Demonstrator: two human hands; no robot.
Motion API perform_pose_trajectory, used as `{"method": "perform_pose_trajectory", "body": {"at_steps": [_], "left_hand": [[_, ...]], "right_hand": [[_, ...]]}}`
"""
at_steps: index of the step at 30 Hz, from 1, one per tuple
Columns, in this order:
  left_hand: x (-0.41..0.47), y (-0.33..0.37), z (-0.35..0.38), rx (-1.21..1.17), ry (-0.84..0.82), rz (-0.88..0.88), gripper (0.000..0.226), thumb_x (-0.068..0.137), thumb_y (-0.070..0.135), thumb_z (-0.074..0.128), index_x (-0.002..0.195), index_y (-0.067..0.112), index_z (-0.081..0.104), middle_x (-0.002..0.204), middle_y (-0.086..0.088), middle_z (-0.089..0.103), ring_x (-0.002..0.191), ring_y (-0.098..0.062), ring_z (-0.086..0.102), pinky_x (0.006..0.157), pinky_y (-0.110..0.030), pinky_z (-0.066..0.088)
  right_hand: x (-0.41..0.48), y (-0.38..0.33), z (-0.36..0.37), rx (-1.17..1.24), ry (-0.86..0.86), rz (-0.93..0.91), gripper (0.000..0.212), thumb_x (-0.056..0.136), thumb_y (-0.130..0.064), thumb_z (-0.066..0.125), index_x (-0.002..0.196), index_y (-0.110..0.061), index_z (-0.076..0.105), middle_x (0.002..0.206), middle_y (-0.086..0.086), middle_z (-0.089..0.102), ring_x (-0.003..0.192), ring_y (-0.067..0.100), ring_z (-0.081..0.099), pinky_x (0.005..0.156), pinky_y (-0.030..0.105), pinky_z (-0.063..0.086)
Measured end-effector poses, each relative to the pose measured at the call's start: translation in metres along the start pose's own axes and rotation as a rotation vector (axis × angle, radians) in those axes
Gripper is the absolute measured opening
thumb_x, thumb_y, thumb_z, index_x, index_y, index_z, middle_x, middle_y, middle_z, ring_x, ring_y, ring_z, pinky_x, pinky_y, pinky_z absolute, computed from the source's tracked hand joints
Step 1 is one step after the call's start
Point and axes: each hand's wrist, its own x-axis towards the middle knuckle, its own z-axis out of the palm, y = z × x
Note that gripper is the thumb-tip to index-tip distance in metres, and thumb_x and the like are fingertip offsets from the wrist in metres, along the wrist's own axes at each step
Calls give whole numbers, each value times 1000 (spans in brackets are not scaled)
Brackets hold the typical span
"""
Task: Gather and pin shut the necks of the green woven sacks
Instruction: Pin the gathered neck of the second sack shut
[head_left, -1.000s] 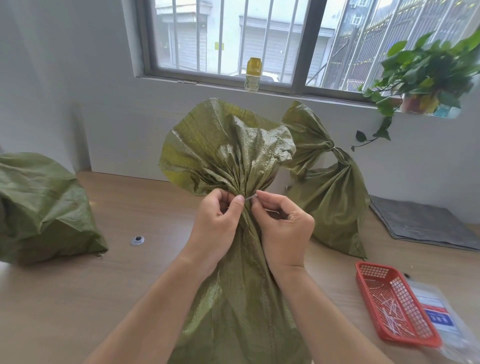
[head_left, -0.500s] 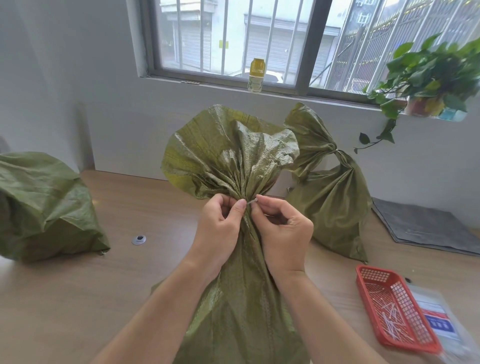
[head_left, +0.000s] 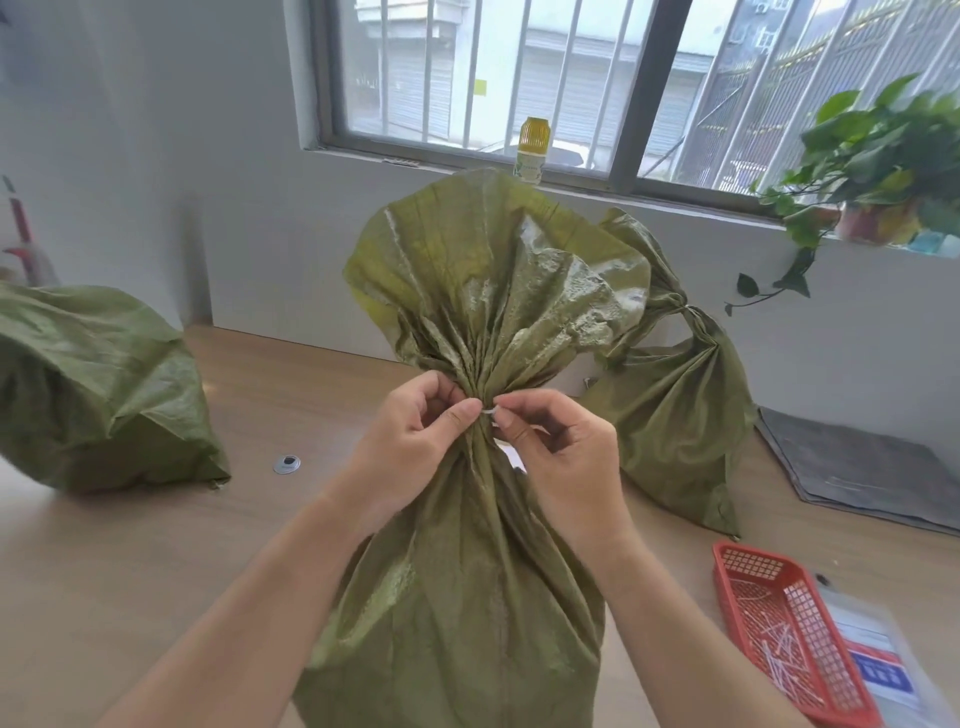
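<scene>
A green woven sack (head_left: 467, 597) stands in front of me on the wooden table, its neck gathered and its mouth fanned out above. My left hand (head_left: 415, 447) pinches the gathered neck from the left. My right hand (head_left: 561, 457) pinches a small white tie (head_left: 489, 411) against the neck from the right. Behind it to the right leans a second green sack (head_left: 670, 410) with its neck tied. A third green sack (head_left: 98, 389) lies at the far left, its neck hidden.
A red mesh basket (head_left: 727, 558) holding several white ties sits at the lower right, beside a clear plastic packet (head_left: 883, 670). A grey mat (head_left: 862, 467) lies at the right. A round metal grommet (head_left: 287, 464) sits in the tabletop. A bottle (head_left: 532, 150) and a potted plant (head_left: 872, 171) stand on the windowsill.
Both hands stay at the sack's neck; the fingers have shifted slightly around the white tie. The camera has tilted a little.
</scene>
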Motion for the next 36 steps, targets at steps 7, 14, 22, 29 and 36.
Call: {"method": "perform_pose_trajectory", "body": {"at_steps": [7,14,22,29,36], "left_hand": [[-5,-3,3,131,56,42,23,101,30,64,87,12,57,72,-9,51,65,-22,43,62,-44,37],[-4,-2,8,123,1,45,30,93,43,63,85,16,57,73,-10,53,66,-24,45,62,-45,38],[2,-1,14,160,-19,59,27,97,28,72,86,7,59,69,-9,53,63,-21,44,60,-42,36],[6,13,9,-13,-13,-116,25,80,20,87,79,4,68,72,-16,68,67,-28,62,71,-47,53],[3,-1,9,-96,67,-68,34,73,23,92,82,3,65,72,-15,67,67,-26,61,71,-45,52]], "right_hand": [[-2,-2,-5,-143,-85,-43,13,89,-10,80,96,-20,76,92,-5,78,86,16,75,81,40,62],[-4,2,-8,-140,30,-59,10,92,-14,78,97,-22,75,90,-5,76,86,19,75,78,44,63],[-3,4,-9,-114,59,-43,11,92,-11,79,95,-21,76,88,-5,76,84,18,74,78,41,62],[7,6,-17,-77,-61,-8,17,87,-3,81,89,-19,75,84,0,76,81,22,73,80,48,62],[6,6,-17,12,-95,45,21,93,6,71,94,-14,80,87,8,79,88,31,76,86,42,63]]}}
